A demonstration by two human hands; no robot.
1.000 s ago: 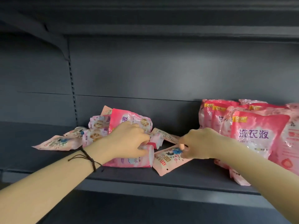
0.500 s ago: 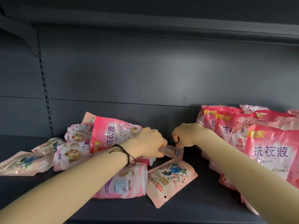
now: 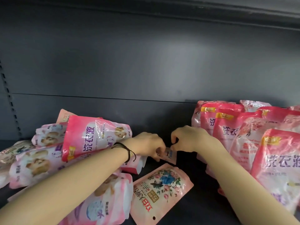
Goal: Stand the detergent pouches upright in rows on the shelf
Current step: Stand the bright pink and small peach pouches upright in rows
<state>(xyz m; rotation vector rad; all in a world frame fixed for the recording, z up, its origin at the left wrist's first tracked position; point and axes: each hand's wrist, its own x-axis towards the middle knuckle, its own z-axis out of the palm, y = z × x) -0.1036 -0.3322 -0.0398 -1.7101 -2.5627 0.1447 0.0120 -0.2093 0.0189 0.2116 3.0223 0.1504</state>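
Left hand (image 3: 148,146), right hand (image 3: 189,138), seemingly pinching half-hidden pouch (image 3: 170,154)

This is a shop. A dark grey metal shelf (image 3: 191,207) with a flat back panel (image 3: 146,70), a slotted upright (image 3: 9,101) far left of the left hand (image 3: 146,145), and an upper shelf edge (image 3: 227,12) above make up retail racking. Matching pink detergent pouches (image 3: 279,159), some marked "NEW", stand packed right of the right hand (image 3: 186,138).

Bare shelf (image 3: 190,169) lies between the toppled pouches (image 3: 95,137) at left and the upright rows (image 3: 233,129) at right. A flat floral pouch (image 3: 162,190) occupies its front, a small pouch (image 3: 169,154) its rear.
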